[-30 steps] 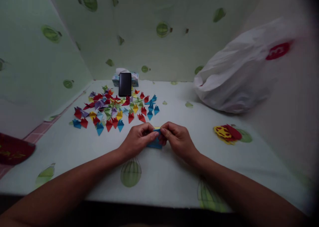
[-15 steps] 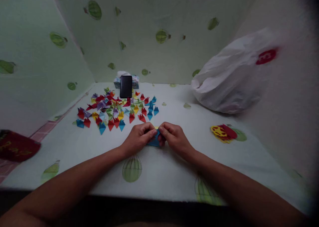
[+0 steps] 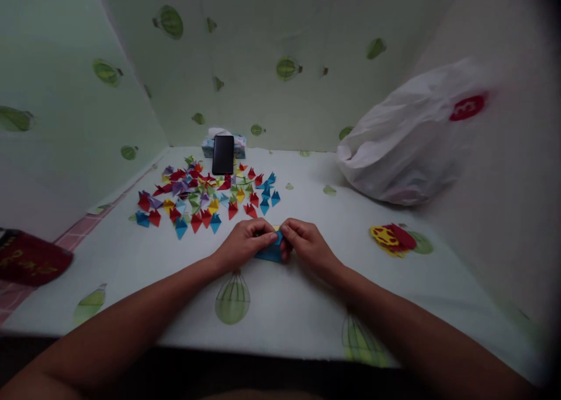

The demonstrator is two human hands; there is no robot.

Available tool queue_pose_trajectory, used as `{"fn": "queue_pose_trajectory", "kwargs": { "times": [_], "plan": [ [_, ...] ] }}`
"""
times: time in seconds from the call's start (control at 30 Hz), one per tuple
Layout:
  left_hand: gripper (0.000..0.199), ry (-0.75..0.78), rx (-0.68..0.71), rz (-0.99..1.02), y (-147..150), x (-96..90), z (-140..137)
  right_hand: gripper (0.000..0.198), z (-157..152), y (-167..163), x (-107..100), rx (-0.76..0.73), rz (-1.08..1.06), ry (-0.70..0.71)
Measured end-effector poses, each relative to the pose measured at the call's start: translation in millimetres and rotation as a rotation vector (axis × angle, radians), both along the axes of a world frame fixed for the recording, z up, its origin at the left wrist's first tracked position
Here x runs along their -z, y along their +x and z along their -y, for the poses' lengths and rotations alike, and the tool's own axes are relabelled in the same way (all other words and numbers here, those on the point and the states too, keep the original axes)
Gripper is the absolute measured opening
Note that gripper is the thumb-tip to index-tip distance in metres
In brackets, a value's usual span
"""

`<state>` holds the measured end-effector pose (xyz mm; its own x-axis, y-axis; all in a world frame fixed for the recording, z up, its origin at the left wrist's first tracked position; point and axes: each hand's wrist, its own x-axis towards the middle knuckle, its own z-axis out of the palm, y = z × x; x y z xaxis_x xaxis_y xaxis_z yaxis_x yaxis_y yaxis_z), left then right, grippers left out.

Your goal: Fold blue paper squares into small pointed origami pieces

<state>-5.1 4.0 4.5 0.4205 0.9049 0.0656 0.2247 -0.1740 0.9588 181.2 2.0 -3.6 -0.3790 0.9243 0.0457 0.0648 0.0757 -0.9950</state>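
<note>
Between my hands is a piece of blue paper (image 3: pixel 270 253) with a fold in it and a bit of yellow at its top edge. My left hand (image 3: pixel 249 240) pinches it from the left, thumb on top. From the right, my right hand (image 3: pixel 306 243) is closed on its upper right corner, thumb against the bent fingers. The fingers cover part of the paper. Beyond my left hand lies a spread of small folded paper pieces (image 3: pixel 205 217) in red, blue, yellow, green and purple.
A black phone (image 3: pixel 223 155) leans on a tissue box (image 3: pixel 239 147) at the back. To the right are a white plastic bag (image 3: pixel 394 148) and yellow and red cut-outs (image 3: pixel 390 238). A dark red packet (image 3: pixel 35 258) lies at the left edge of the table (image 3: pixel 307 312).
Both hands keep hold of the blue paper and have barely moved. More of its lower blue face shows now. The whole view has shifted slightly.
</note>
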Motion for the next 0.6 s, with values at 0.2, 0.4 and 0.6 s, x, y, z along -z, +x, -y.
{"fn": "queue_pose_trajectory", "kwargs": {
  "times": [0.2, 0.4, 0.6],
  "plan": [
    [0.021, -0.054, -0.065, 0.039, 3.4, 3.1, 3.7, 0.027, -4.7, 2.6, 0.8, -0.018, 0.038, 0.014],
    [0.023, -0.234, -0.103, 0.185, 4.4, 1.6, 5.6, 0.037, -3.3, 0.5, -0.1, -0.026, -0.018, -0.021],
    [0.023, -0.238, -0.136, 0.249, 3.4, 2.7, 3.3, 0.025, -0.1, 0.6, -3.0, -0.054, 0.069, 0.001]
  ]
}}
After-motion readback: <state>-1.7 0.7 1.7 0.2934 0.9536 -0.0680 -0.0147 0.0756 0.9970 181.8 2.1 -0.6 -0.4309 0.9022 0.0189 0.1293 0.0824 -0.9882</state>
